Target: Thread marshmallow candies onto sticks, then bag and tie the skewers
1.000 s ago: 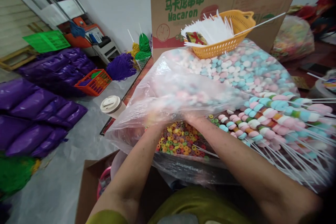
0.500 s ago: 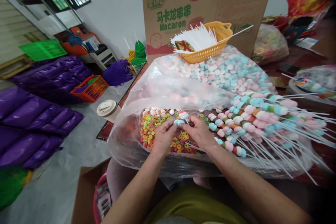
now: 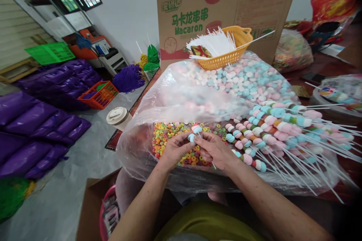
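Observation:
Between the fingertips of my left hand (image 3: 175, 150) is a small blue-and-white marshmallow (image 3: 191, 138). My right hand (image 3: 215, 148) is closed round a thin white stick (image 3: 214, 165), whose lower end sticks out below the fingers. Just above the fingertips sits another marshmallow (image 3: 197, 129), pink, white and blue; whether it is on the stick I cannot tell. Both hands meet over loose coloured cereal rings (image 3: 166, 137) in a clear plastic bag (image 3: 135, 143). To the right lie several marshmallow skewers (image 3: 271, 120) in a pile, their bare sticks pointing right.
Behind is a heap of pastel marshmallows (image 3: 246, 79) under plastic. A yellow basket (image 3: 226, 60) of white sticks stands on it, before a large cardboard box (image 3: 181, 49). A lidded paper cup (image 3: 117, 116) is at the left table edge. Purple packages (image 3: 34, 135) lie further left.
The lower stick end now shows nearer my right hand and points more steeply down. My right fingers have closed in beside the left-hand marshmallow. The view has shifted slightly.

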{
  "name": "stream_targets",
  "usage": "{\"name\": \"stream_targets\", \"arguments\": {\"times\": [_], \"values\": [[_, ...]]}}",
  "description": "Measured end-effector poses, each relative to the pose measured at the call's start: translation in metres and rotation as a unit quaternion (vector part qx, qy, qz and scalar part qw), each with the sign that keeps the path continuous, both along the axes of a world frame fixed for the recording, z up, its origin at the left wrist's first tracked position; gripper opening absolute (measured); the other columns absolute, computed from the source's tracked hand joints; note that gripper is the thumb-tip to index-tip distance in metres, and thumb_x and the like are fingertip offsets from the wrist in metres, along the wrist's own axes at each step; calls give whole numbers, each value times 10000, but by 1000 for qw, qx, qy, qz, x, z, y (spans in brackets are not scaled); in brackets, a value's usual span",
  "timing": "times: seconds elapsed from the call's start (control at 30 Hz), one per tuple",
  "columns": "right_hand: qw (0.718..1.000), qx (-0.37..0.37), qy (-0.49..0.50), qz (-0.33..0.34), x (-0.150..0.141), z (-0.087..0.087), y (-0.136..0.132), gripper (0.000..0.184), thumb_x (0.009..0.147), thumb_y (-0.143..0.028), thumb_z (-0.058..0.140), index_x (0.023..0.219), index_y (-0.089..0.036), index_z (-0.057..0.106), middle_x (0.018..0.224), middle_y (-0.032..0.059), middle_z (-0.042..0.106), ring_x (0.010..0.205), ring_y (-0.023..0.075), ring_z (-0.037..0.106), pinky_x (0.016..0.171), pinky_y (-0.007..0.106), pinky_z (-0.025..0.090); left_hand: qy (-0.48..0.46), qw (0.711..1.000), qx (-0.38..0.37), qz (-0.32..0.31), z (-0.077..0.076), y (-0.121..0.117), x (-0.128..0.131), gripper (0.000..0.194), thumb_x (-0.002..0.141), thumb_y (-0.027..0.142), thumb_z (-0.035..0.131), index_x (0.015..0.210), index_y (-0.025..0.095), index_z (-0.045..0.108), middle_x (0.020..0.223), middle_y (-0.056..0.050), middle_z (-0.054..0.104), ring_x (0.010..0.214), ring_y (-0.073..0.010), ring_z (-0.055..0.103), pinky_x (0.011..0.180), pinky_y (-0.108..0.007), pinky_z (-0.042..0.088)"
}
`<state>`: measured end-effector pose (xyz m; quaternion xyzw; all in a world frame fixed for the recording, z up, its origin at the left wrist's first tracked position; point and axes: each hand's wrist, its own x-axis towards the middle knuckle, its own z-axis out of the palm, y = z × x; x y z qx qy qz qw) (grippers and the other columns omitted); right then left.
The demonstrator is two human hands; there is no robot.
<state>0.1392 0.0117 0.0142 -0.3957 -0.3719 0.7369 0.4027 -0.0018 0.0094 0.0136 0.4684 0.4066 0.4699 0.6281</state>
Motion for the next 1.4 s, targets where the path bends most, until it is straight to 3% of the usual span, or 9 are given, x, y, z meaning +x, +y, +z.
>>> {"name": "stream_targets", "arguments": {"times": [0.27, 0.43, 0.7, 0.83, 0.93, 1.07, 1.17, 1.27, 1.4], "values": [[994, 21, -96, -56, -3, -5, -1, 322, 615, -422, 679, 671, -191, 462, 482, -110, 358, 349, 21, 256, 316, 174, 163, 10, 1000, -2, 3, -6, -6, 7, 398, 637, 216, 720, 1029, 188, 655, 933, -26, 693, 864, -155, 616, 823, -269, 467], [998, -21, -42, 34, 4, -6, -3, 368, 644, -485, 659, 698, -203, 429, 435, -131, 275, 330, 20, 171, 326, 181, 113, 3, 998, -24, 62, -11, -4, 4, 287, 587, 181, 740, 867, 149, 680, 797, -13, 693, 760, -132, 611, 753, -248, 472], [973, 122, -190, -50, 0, -18, -1, 252, 736, -419, 572, 686, -192, 473, 489, -94, 387, 391, 48, 282, 392, 201, 230, -15, 993, -72, 89, -3, -10, 10, 347, 541, 154, 758, 874, 129, 663, 757, -24, 685, 678, -119, 609, 663, -235, 501], [956, 170, -239, -35, 5, -7, -6, 256, 795, -421, 492, 685, -191, 475, 510, -78, 398, 434, 70, 333, 446, 211, 275, -44, 986, -118, 107, -2, -12, 5, 329, 537, 193, 758, 840, 118, 653, 735, -19, 674, 609, -123, 615, 615, -267, 523], [907, 234, -349, 13, 19, 5, -23, 316, 868, -378, 369, 627, -189, 447, 519, -48, 434, 485, 90, 398, 491, 221, 286, -42, 976, -126, 172, -5, -10, 2, 290, 538, 200, 728, 805, 130, 639, 673, 12, 652, 540, -123, 606, 556, -275, 521], [799, 311, -512, 59, 31, 8, -47, 261, 884, -273, 324, 703, -184, 490, 600, -6, 532, 552, 116, 471, 536, 248, 269, 21, 972, -92, 215, -8, -8, 5, 252, 545, 178, 674, 790, 127, 638, 667, 7, 654, 569, -120, 596, 565, -263, 512], [736, 311, -596, 74, 28, 6, -54, 215, 870, -216, 340, 767, -183, 526, 663, 21, 593, 602, 135, 526, 538, 263, 239, 63, 969, -60, 233, -8, -8, 10, 243, 545, 155, 644, 787, 130, 644, 655, 14, 644, 589, -111, 584, 584, -240, 495], [694, 290, -652, 100, 23, 10, -53, 193, 861, -192, 363, 778, -188, 537, 671, 31, 618, 613, 145, 551, 515, 269, 204, 96, 963, -44, 249, -7, -10, 13, 230, 555, 145, 614, 782, 136, 647, 673, 12, 643, 615, -111, 586, 621, -239, 490], [672, 276, -673, 136, 19, 20, -53, 199, 869, -182, 363, 795, -194, 548, 678, 35, 635, 625, 150, 574, 500, 262, 198, 135, 958, -27, 253, -9, -12, 11, 223, 582, 150, 590, 796, 136, 651, 686, 1, 652, 638, -120, 595, 634, -241, 493]]}}
